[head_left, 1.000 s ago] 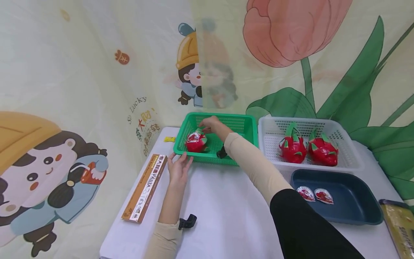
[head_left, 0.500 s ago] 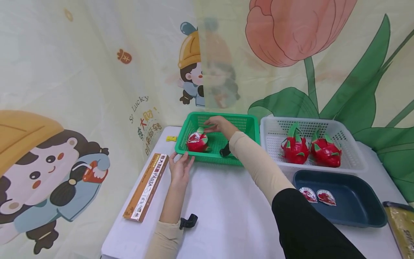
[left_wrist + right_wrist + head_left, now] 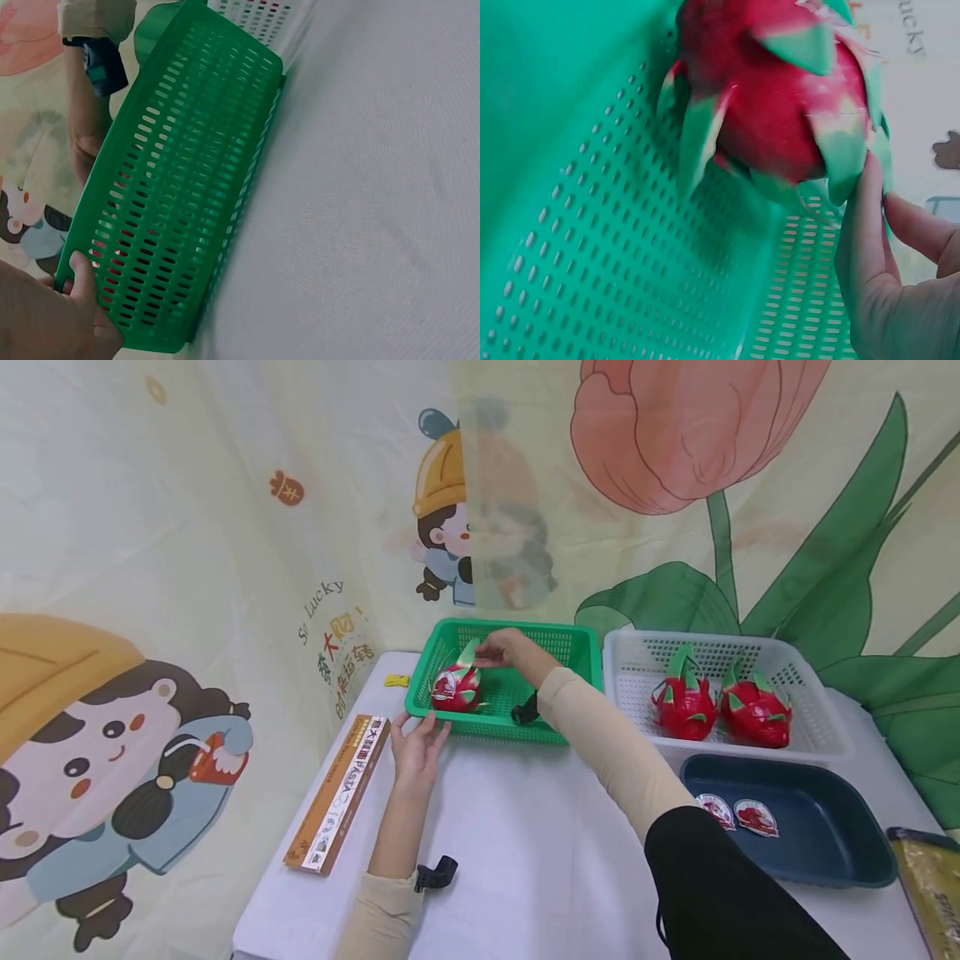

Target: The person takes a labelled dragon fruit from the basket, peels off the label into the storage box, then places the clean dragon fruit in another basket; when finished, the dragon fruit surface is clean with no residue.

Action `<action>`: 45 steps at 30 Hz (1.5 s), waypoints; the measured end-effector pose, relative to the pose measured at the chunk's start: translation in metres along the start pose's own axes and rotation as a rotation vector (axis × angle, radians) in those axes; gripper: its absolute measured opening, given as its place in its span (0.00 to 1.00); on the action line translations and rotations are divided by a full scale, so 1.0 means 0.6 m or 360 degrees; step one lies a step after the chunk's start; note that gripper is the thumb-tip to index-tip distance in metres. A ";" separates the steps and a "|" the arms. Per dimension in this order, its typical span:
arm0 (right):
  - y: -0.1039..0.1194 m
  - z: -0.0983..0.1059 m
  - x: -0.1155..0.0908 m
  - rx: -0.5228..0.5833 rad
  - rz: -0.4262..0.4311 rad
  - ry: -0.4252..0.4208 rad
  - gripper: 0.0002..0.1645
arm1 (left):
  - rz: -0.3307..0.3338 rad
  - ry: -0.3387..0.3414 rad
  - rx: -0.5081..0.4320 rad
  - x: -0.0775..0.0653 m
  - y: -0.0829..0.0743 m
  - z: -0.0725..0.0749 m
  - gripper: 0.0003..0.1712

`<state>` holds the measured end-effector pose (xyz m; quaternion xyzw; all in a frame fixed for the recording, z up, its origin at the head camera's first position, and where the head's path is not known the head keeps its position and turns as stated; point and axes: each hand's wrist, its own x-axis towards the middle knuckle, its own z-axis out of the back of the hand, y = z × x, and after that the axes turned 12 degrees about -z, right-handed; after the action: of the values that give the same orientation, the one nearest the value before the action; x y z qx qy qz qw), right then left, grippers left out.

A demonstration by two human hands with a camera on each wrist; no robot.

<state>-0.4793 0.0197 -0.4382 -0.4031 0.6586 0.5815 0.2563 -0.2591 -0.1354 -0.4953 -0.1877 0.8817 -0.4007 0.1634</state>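
Note:
A red dragon fruit [image 3: 456, 687] with green leaf tips and a round sticker sits in the left end of the green basket [image 3: 498, 727]. My right hand [image 3: 513, 652] reaches in from above and pinches one of its green leaves between thumb and fingers, as the right wrist view of the hand [image 3: 900, 292] and fruit [image 3: 769, 112] shows. At the basket's front left corner, my left hand [image 3: 415, 753] grips the rim. In the left wrist view its thumb lies against the outer wall; most of its other fingers are hidden.
A white basket [image 3: 630, 727] with two dragon fruits [image 3: 684, 702] stands to the right. Before it is a dark blue tray [image 3: 817, 827] with two round stickers [image 3: 757, 817]. A pasta box [image 3: 337, 793], small yellow packet [image 3: 397, 680] and golden packet [image 3: 930, 885] lie on the table.
My right hand drew off the fruit to the right, then came back and took hold of a leaf. The fruit has turned, its leaves now pointing up. My left hand stays on the rim.

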 end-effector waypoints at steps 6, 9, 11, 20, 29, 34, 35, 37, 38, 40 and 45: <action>-0.013 0.002 -0.070 -0.0060 0.0160 -0.0002 0.24 | -0.0003 0.0034 -0.0008 0.000 -0.003 -0.002 0.36; -0.011 0.011 -0.090 -0.0038 0.0197 0.0028 0.24 | -0.0003 0.0052 0.0006 0.000 -0.004 -0.004 0.37; -0.010 0.017 -0.103 -0.0029 0.0211 0.0049 0.25 | 0.0004 0.0046 0.0008 -0.001 -0.003 -0.005 0.37; -0.008 0.047 -0.175 -0.0078 0.0383 0.0076 0.25 | 0.0033 0.0017 -0.0011 -0.001 0.000 -0.009 0.37; -0.042 0.085 -0.239 -0.0196 0.0548 0.0097 0.28 | 0.0077 0.0029 -0.0051 -0.001 0.002 -0.004 0.36; -0.068 0.108 -0.270 -0.0270 0.0574 0.0144 0.28 | 0.0091 0.0021 -0.0082 -0.002 0.005 -0.001 0.36; -0.072 0.112 -0.277 -0.0276 0.0570 0.0140 0.28 | 0.0091 0.0020 -0.0093 -0.002 0.005 0.000 0.36; -0.079 0.120 -0.290 -0.0293 0.0569 0.0141 0.28 | 0.0088 0.0022 -0.0105 -0.001 0.005 0.001 0.36; -0.082 0.123 -0.297 -0.0295 0.0564 0.0133 0.28 | 0.0086 0.0028 -0.0111 -0.001 0.004 0.002 0.36; -0.090 0.131 -0.312 -0.0315 0.0567 0.0132 0.29 | 0.0086 0.0033 -0.0123 0.001 0.002 0.003 0.37; -0.114 0.152 -0.342 -0.0380 0.0597 0.0146 0.30 | 0.0118 0.0017 -0.0157 0.007 -0.005 0.002 0.40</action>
<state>-0.3229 0.1564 -0.3288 -0.3271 0.6596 0.6738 0.0637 -0.2619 -0.1400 -0.4945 -0.1608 0.9076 -0.3514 0.1640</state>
